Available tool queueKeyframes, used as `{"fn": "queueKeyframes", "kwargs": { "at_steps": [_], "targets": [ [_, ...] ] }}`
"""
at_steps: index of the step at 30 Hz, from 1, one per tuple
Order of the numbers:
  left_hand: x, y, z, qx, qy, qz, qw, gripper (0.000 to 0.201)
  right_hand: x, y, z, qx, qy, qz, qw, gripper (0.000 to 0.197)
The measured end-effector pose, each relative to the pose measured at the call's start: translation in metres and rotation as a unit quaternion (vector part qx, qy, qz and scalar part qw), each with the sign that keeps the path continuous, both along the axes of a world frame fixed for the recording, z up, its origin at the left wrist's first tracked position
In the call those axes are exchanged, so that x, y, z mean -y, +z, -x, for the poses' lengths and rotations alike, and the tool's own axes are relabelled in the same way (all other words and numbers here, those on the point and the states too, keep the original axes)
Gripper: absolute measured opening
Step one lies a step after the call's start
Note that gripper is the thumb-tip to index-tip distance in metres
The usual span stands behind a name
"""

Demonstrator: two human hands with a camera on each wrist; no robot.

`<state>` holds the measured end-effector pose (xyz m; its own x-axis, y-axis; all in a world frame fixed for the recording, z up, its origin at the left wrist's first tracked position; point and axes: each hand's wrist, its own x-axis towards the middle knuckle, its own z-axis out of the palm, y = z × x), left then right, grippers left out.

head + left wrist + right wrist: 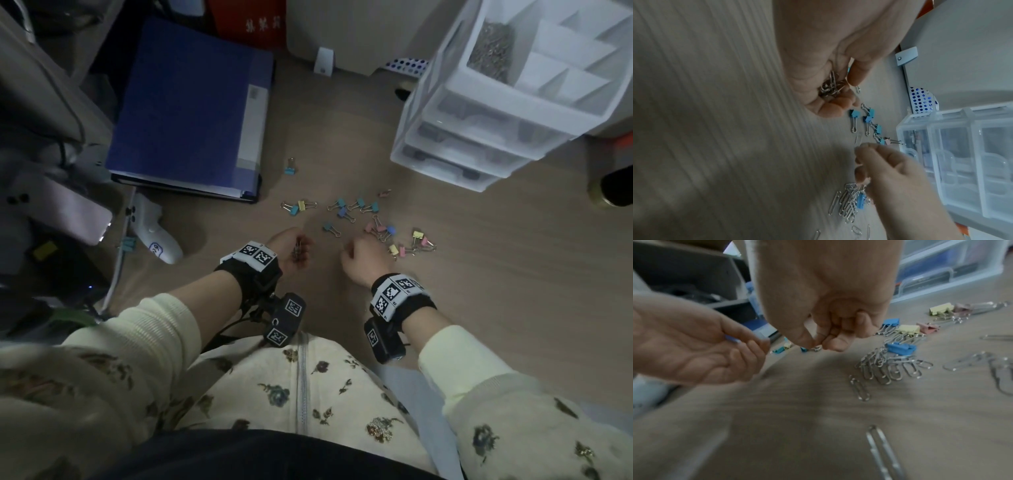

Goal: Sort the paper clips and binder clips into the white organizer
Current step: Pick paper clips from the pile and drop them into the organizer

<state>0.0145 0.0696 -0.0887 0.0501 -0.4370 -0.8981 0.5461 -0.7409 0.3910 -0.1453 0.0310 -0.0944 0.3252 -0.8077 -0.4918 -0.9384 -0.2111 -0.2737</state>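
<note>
My left hand (291,246) is held palm up above the wooden table, its fingers curled round a bunch of silver paper clips (831,87). My right hand (366,255) hovers just to its right, pinching one small paper clip (818,348) between thumb and fingertip. More loose paper clips (890,366) lie in a heap under the right hand. Pastel binder clips (356,212) are scattered beyond both hands. The white organizer (507,113) stands at the far right, stacked on clear drawers. One of its top compartments holds paper clips (493,44).
A blue ring binder (191,109) lies at the far left of the table. A white controller (154,229) and a flat grey device (68,212) sit left of my left hand. A dark round object (613,188) is at the right edge.
</note>
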Motion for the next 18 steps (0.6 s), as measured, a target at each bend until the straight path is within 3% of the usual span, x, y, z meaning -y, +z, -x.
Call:
{"fn": "queueKeyframes", "kwargs": {
  "at_steps": [3, 7, 12, 15, 18],
  "targets": [
    [0.003, -0.003, 0.006, -0.02, 0.006, 0.006, 1.0, 0.03, -0.001, 0.005, -0.005, 0.107, -0.033, -0.019, 0.994, 0.015],
    [0.007, -0.003, 0.015, -0.055, 0.01, 0.016, 0.998, 0.028, -0.004, 0.017, -0.016, 0.198, -0.013, -0.034, 0.98, 0.015],
    [0.012, -0.005, 0.019, -0.074, 0.007, 0.019, 0.997, 0.02, 0.001, 0.018, -0.008, 0.214, 0.014, 0.001, 0.977, 0.02],
    [0.015, -0.012, 0.019, -0.048, -0.009, -0.008, 0.999, 0.02, 0.011, 0.013, 0.013, 0.22, -0.068, 0.018, 0.973, 0.02],
    [0.017, -0.016, 0.019, -0.036, -0.012, -0.025, 0.999, 0.02, 0.027, 0.006, 0.039, 0.16, -0.165, 0.049, 0.972, 0.021]
  ]
}}
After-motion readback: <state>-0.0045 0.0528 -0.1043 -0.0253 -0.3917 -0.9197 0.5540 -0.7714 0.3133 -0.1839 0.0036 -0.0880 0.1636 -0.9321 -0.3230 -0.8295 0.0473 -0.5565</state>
